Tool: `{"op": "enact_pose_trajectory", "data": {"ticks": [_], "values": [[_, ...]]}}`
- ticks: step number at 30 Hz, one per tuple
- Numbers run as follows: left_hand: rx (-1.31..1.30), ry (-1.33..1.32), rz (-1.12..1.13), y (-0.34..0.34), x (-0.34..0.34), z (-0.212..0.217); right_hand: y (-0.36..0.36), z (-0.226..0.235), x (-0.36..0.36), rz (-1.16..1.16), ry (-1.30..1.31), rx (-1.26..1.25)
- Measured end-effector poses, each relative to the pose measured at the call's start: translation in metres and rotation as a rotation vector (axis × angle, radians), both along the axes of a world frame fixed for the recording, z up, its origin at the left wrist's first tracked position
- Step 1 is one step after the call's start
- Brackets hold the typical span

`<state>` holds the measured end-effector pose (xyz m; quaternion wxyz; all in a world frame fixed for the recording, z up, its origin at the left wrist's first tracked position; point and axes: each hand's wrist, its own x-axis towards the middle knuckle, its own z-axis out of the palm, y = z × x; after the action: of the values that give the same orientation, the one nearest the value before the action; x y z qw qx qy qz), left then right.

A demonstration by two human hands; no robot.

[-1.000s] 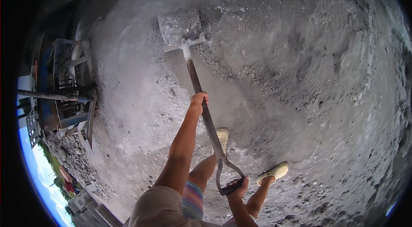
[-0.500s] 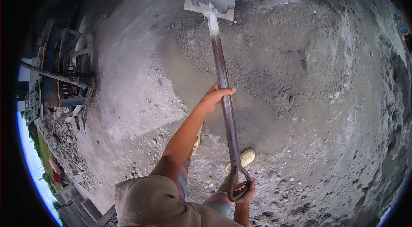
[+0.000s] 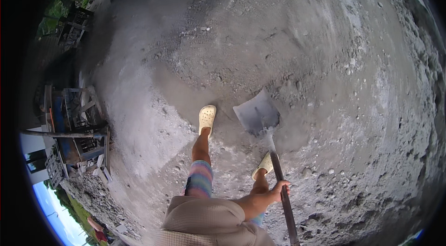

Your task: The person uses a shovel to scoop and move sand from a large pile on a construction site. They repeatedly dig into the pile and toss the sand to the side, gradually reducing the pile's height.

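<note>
A shovel with a dusty, square grey blade (image 3: 257, 113) and a long dark shaft (image 3: 284, 209) slants down to the lower edge on my right side. My left hand (image 3: 280, 191) is wrapped round the shaft, its arm reaching across my body. The blade sits in front of my right foot, close to the gravelly ground; I cannot tell whether it touches. The handle end of the shovel lies outside the picture, and my right hand does not show.
My cream clogs (image 3: 207, 118) stand on dusty grey ground (image 3: 148, 92) with loose stones. Rougher rubble (image 3: 353, 209) spreads to the right. At the left are wooden frames (image 3: 83, 102) and a long pole (image 3: 62, 134). Another person (image 3: 98, 232) shows at the far lower left.
The shovel has swung back from far ahead to beside my right foot. My left hand moved with it, down and right. My right hand and the handle have left the picture. My left foot shows farther forward.
</note>
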<state>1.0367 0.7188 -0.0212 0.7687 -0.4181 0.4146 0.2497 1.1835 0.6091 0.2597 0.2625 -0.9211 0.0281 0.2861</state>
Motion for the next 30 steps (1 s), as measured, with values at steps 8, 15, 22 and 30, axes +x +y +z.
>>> {"op": "enact_pose_trajectory", "data": {"ticks": [8,15,22,30], "values": [[0.02,-0.08,0.206,0.131,-0.125,-0.026,0.103,-0.05,-0.083,0.051,-0.004,0.224],[0.051,0.297,0.203,0.23,-0.401,-0.133,0.199,-0.163,-0.277,0.057,0.256,0.36],[0.077,0.325,-0.027,0.159,-0.418,-0.132,0.114,-0.156,-0.298,-0.211,0.283,0.244],[0.238,0.712,-0.141,0.202,-0.448,-0.08,0.1,-0.174,-0.316,-0.391,0.586,0.259]]}}
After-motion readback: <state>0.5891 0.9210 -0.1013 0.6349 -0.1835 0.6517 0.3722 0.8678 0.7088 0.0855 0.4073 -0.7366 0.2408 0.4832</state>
